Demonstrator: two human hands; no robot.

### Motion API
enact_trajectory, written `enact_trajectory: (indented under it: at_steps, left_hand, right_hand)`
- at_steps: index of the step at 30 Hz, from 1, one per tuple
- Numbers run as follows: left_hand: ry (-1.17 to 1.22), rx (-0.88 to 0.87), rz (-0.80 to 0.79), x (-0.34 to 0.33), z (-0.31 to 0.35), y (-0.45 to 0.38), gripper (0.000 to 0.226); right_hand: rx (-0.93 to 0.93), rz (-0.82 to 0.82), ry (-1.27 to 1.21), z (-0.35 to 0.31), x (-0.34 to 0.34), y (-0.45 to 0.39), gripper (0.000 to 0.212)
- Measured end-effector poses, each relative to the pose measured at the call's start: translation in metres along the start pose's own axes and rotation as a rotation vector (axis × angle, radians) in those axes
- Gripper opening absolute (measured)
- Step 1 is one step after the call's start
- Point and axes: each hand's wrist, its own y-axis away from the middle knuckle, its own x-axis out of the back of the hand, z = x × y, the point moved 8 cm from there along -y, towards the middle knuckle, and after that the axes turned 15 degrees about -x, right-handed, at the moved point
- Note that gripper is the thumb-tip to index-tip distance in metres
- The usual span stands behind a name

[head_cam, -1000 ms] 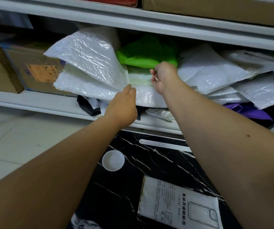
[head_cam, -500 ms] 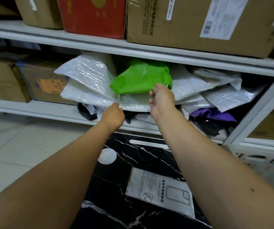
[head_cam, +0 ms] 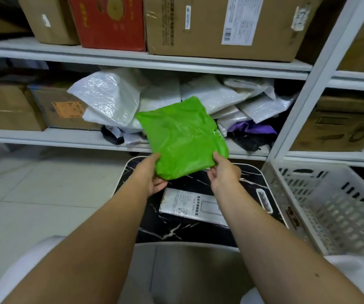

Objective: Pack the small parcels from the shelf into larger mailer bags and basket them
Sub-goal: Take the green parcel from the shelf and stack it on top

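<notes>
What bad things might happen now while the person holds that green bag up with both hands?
The soft green plastic parcel is held only by its bottom corners, left hand and right hand, so it might flop over or slip onto the black marble-patterned table. The heaped white plastic bags on the white metal shelf look loosely piled and may slide off. It still needs a mailer bag; dropping it straight into the white slotted plastic basket would skip that.

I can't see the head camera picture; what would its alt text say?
Two bare hands hold a green plastic parcel by its near corners, left hand and right hand, above a small black marbled table. Behind is a shelf piled with white parcels; a white basket stands to the right.
</notes>
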Motion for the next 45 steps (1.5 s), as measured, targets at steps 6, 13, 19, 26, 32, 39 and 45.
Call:
enact_trajectory:
  at_steps: [6, 13, 19, 26, 32, 39, 45]
  left_hand:
    - [-0.216, 0.138, -0.133, -0.009, -0.059, 0.025, 0.013]
    - [-0.353, 0.328, -0.351, -0.027, -0.111, 0.047, 0.005]
    - [-0.449, 0.396, -0.557, -0.049, -0.142, 0.052, 0.021]
    - [-0.876, 0.005, -0.539, -0.07, -0.112, 0.016, 0.024]
    - [-1.588, -0.816, -0.161, -0.083, -0.05, -0.014, 0.042]
    - [-1.785, -0.619, -0.493, -0.101, -0.107, -0.049, 0.056]
    - [-1.767, -0.553, -0.456, -0.087, -0.135, -0.046, 0.059]
  right_hand:
    - [-0.035, 0.096, -0.018, 0.013, 0.055, -0.006, 0.014]
    - [-0.062, 0.186, 0.225, 0.012, 0.086, -0.033, 0.02]
    - [0.078, 0.166, 0.912, 0.011, 0.081, -0.077, 0.028]
    - [0.371, 0.492, 1.635, -0.03, 0.081, -0.102, 0.04]
    - [0.658, 0.516, 1.81, -0.018, 0.038, -0.075, 0.051]
    - [0.515, 0.262, 1.987, 0.048, 0.062, -0.104, 0.06]
    - [0.638, 0.294, 2.025, 0.06, 0.082, -0.105, 0.079]
